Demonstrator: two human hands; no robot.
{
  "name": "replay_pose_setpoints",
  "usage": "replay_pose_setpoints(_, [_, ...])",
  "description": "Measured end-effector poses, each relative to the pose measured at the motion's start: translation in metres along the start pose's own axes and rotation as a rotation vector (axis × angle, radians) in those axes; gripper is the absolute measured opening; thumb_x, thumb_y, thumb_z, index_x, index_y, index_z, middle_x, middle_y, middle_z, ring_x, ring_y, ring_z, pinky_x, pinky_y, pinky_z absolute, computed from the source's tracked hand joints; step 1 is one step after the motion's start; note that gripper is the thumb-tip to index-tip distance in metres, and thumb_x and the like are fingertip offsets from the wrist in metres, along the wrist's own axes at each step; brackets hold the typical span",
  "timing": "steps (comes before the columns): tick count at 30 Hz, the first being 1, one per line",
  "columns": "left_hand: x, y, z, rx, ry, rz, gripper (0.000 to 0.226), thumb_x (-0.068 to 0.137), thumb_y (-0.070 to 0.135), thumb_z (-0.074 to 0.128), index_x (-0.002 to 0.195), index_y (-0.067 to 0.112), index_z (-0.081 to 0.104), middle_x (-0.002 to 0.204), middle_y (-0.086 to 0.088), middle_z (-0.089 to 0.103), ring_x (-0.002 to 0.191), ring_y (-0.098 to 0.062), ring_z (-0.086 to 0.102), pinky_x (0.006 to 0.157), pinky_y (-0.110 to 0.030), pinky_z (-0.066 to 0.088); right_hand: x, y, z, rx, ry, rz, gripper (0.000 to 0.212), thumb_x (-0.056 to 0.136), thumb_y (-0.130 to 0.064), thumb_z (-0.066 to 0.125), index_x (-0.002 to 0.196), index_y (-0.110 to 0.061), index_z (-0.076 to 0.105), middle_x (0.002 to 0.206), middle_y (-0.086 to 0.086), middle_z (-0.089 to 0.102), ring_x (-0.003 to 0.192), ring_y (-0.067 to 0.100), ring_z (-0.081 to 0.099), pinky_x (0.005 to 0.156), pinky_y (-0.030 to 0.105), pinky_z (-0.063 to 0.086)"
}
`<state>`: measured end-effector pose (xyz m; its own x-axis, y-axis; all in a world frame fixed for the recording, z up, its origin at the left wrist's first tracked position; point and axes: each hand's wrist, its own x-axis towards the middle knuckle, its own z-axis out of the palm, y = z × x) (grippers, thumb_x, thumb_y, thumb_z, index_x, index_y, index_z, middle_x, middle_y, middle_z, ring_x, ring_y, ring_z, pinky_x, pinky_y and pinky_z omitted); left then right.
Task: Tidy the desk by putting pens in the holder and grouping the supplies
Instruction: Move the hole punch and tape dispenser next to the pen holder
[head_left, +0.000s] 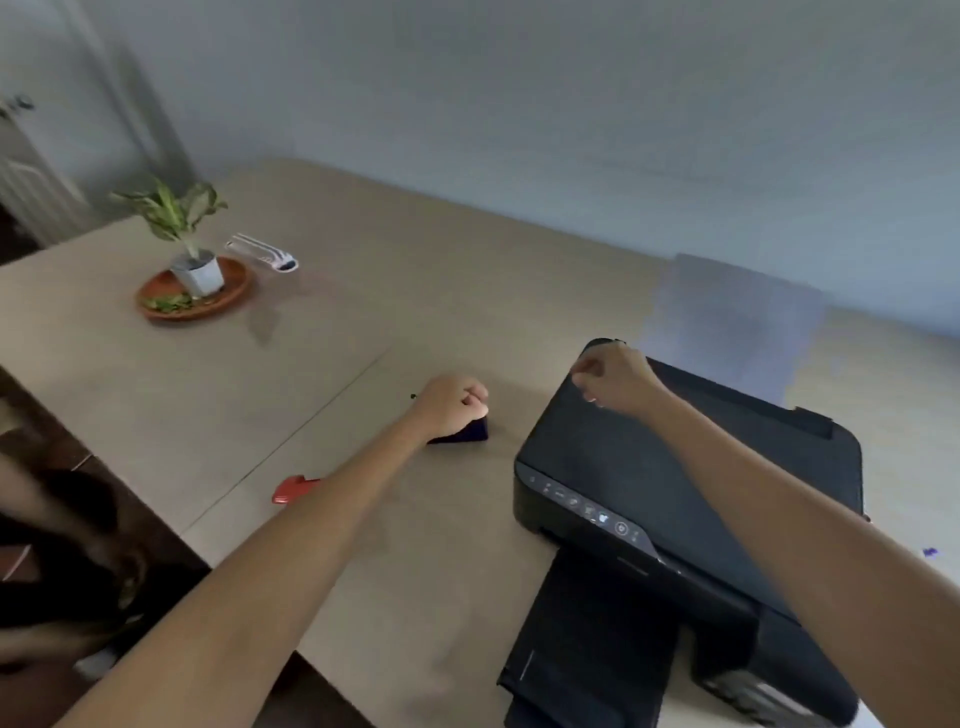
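Observation:
My left hand (451, 406) is closed in a fist low over the tan desk (363, 291). A thin dark tip, apparently a pen (413, 396), pokes out of its left side. Under the fist lies a dark blue flat object (470, 432), touching the hand. My right hand (613, 379) hovers over the far left corner of the black printer (675, 467) with its fingers curled together; nothing shows between them. A red object (292, 489) lies near the desk's left edge, partly hidden by my left forearm. A white striped object (262, 253) lies at the far left.
A small plant in a white pot (197, 273) stands on an orange dish (228, 299) at the far left. The printer's paper tray (587, 649) sticks out toward me. A seam (311, 421) runs across the desk. The wall is right behind it.

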<state>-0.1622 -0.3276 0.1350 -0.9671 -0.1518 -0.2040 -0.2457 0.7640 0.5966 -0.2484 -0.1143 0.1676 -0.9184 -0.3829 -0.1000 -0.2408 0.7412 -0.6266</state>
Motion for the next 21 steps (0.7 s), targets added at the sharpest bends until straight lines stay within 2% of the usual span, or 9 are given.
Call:
replay_pose_setpoints(2, [-0.005, -0.048, -0.015, 0.037, -0.033, -0.090, 0.027, 0.081, 0.019, 0.063, 0.106, 0.011, 0.070, 0.105, -0.010, 0.072, 0.099, -0.024, 0.065, 0.094, -0.027, 0.046, 0.016, -0.023, 0.033, 0.006, -0.056, -0.017, 0.013, 0.083, -0.014, 0.059, 0.088, -0.010, 0.070, 0.079, 0.011, 0.068, 0.078, 0.029, 0.066, 0.080, 0.040, 0.058])
replay_pose_setpoints(4, [-0.009, -0.093, -0.028, 0.078, -0.092, -0.188, 0.036, 0.082, 0.015, 0.070, 0.117, 0.008, 0.066, 0.114, -0.012, 0.070, 0.105, -0.025, 0.065, 0.091, -0.027, 0.046, 0.032, -0.042, 0.066, -0.019, -0.117, -0.023, 0.013, 0.084, -0.012, 0.058, 0.091, -0.008, 0.069, 0.088, 0.014, 0.069, 0.082, 0.029, 0.065, 0.074, 0.036, 0.056])
replay_pose_setpoints(6, [-0.014, -0.133, -0.038, 0.121, -0.204, -0.277, 0.057, 0.078, 0.015, 0.078, 0.131, 0.006, 0.056, 0.129, -0.011, 0.062, 0.116, -0.026, 0.061, 0.096, -0.031, 0.047, 0.048, -0.057, 0.095, -0.064, -0.159, -0.027, 0.017, 0.086, -0.009, 0.058, 0.098, -0.003, 0.067, 0.100, 0.016, 0.069, 0.085, 0.027, 0.062, 0.072, 0.032, 0.050])
replay_pose_setpoints(8, [-0.016, -0.168, -0.046, 0.245, -0.336, -0.357, 0.077, 0.072, 0.020, 0.083, 0.138, 0.008, 0.047, 0.139, -0.009, 0.054, 0.124, -0.026, 0.055, 0.103, -0.036, 0.047, 0.063, -0.066, 0.121, -0.128, -0.195, -0.009, 0.024, 0.086, -0.010, 0.059, 0.108, 0.000, 0.062, 0.109, 0.016, 0.066, 0.096, 0.030, 0.061, 0.080, 0.035, 0.052])
replay_pose_setpoints(10, [-0.016, -0.193, -0.050, 0.390, -0.449, -0.415, 0.083, 0.066, 0.026, 0.086, 0.137, 0.009, 0.047, 0.138, -0.009, 0.054, 0.122, -0.028, 0.056, 0.102, -0.039, 0.049, 0.078, -0.067, 0.145, -0.198, -0.229, 0.014, 0.039, 0.084, -0.013, 0.063, 0.120, -0.001, 0.054, 0.118, 0.016, 0.061, 0.107, 0.031, 0.057, 0.086, 0.036, 0.049])
replay_pose_setpoints(13, [-0.017, -0.215, -0.046, 0.507, -0.565, -0.432, 0.079, 0.064, 0.028, 0.087, 0.129, 0.007, 0.049, 0.129, -0.009, 0.056, 0.115, -0.029, 0.060, 0.094, -0.039, 0.052, 0.097, -0.061, 0.171, -0.297, -0.256, 0.014, 0.056, 0.077, -0.015, 0.068, 0.126, -0.003, 0.045, 0.126, 0.017, 0.054, 0.113, 0.032, 0.051, 0.089, 0.038, 0.047])
replay_pose_setpoints(17, [-0.011, -0.242, -0.036, 0.540, -0.591, -0.392, 0.077, 0.063, 0.025, 0.087, 0.129, 0.007, 0.052, 0.128, -0.011, 0.058, 0.112, -0.029, 0.061, 0.094, -0.040, 0.054, 0.116, -0.053, 0.200, -0.389, -0.345, -0.024, 0.067, 0.070, -0.013, 0.073, 0.128, -0.005, 0.041, 0.124, 0.017, 0.050, 0.113, 0.034, 0.049, 0.088, 0.040, 0.046])
replay_pose_setpoints(21, [-0.008, -0.253, -0.037, 0.502, -0.592, -0.329, 0.077, 0.062, 0.024, 0.085, 0.131, 0.011, 0.054, 0.126, -0.009, 0.060, 0.110, -0.029, 0.062, 0.091, -0.038, 0.055, 0.128, -0.046, 0.219, -0.451, -0.380, -0.033, 0.060, 0.070, -0.014, 0.075, 0.121, -0.005, 0.046, 0.120, 0.017, 0.046, 0.098, 0.034, 0.053, 0.079, 0.035, 0.046])
